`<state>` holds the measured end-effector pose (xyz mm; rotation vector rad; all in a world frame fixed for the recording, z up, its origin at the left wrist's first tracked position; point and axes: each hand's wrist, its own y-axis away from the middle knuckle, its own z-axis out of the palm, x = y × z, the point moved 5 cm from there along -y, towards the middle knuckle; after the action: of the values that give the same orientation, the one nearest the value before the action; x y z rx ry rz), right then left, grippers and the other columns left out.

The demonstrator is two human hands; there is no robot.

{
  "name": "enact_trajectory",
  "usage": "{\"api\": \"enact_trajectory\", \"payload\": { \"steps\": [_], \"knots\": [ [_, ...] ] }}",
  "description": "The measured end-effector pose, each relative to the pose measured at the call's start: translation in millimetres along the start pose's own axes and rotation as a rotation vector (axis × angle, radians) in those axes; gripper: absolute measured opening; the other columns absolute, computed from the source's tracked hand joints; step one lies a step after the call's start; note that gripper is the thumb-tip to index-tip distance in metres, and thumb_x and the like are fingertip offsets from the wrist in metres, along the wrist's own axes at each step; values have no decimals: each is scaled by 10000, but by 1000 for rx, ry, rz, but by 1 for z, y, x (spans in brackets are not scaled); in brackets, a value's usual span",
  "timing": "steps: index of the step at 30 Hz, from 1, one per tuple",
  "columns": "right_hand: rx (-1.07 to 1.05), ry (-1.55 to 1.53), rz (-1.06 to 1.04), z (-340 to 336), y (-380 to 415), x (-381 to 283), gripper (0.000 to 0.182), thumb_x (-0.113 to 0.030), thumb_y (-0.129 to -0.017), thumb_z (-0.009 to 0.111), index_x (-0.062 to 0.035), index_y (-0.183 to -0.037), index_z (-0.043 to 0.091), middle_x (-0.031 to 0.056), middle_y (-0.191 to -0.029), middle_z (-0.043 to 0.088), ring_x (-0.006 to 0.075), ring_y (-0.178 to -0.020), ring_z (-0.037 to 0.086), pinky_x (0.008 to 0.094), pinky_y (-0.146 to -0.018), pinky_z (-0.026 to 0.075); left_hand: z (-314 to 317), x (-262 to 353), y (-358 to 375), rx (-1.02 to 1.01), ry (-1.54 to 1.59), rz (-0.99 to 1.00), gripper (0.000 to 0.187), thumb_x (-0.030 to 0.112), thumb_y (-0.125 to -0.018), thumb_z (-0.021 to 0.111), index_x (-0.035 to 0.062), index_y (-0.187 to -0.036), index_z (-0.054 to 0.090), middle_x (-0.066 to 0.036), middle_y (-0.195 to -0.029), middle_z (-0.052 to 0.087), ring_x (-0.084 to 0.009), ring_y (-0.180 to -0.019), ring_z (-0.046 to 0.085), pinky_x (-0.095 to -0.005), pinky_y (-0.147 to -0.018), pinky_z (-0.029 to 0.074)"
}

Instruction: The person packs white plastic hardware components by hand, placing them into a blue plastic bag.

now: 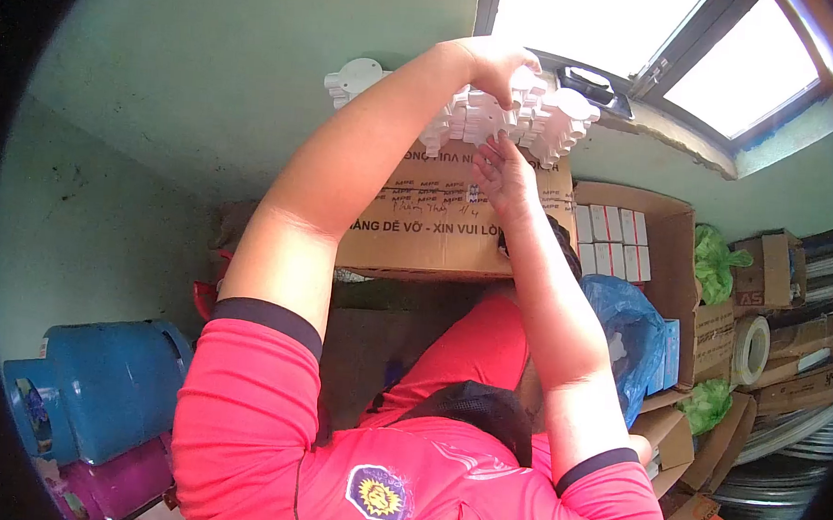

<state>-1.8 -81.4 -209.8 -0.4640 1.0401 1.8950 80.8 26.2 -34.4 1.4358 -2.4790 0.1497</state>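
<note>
Stacked white plastic junction boxes (476, 117), round with short tube stubs, stand on top of a large cardboard box (417, 246). My left hand (492, 68) reaches over the stack from above, its thumb and fingers closed around one of the white pieces. Just below it, my right hand (507, 178) is raised with the palm side showing, its fingers apart and partly curled. Its fingertips are at the lower edge of the stack; whether they press on a piece is hard to see. More white pieces (358, 74) stick out at the left end, partly behind my left forearm.
A window (635, 45) with a sill is above right, a black object (595, 89) on it. To the right are a carton of small white boxes (611, 237), a blue plastic bag (625, 318), a tape-like roll (751, 351) and coiled tubing. Blue gas cylinder (118, 386) at left.
</note>
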Motion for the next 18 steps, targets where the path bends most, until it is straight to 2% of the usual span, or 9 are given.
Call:
{"api": "enact_trajectory", "payload": {
  "steps": [11, 18],
  "knots": [
    [10, -144, -89, -3, -21, 9, 350, -330, -967, 733, -49, -1163, 666, 54, -1037, 642, 189, -880, 563, 332, -818, 498, 5, -2, 9, 109, -8, 106, 865, 271, -638, 875, 91, -1420, 554, -175, -1338, 644, -319, -1241, 612, -408, -1088, 486],
    [38, -179, -129, 4, -19, 10, 333, -312, -968, 735, -42, -1150, 664, 62, -1012, 648, 187, -853, 555, 340, -791, 497, 3, 0, 12, 153, -37, 114, 859, 253, -635, 871, 100, -1420, 558, -165, -1332, 651, -321, -1230, 619, -405, -1080, 494]
  ]
}}
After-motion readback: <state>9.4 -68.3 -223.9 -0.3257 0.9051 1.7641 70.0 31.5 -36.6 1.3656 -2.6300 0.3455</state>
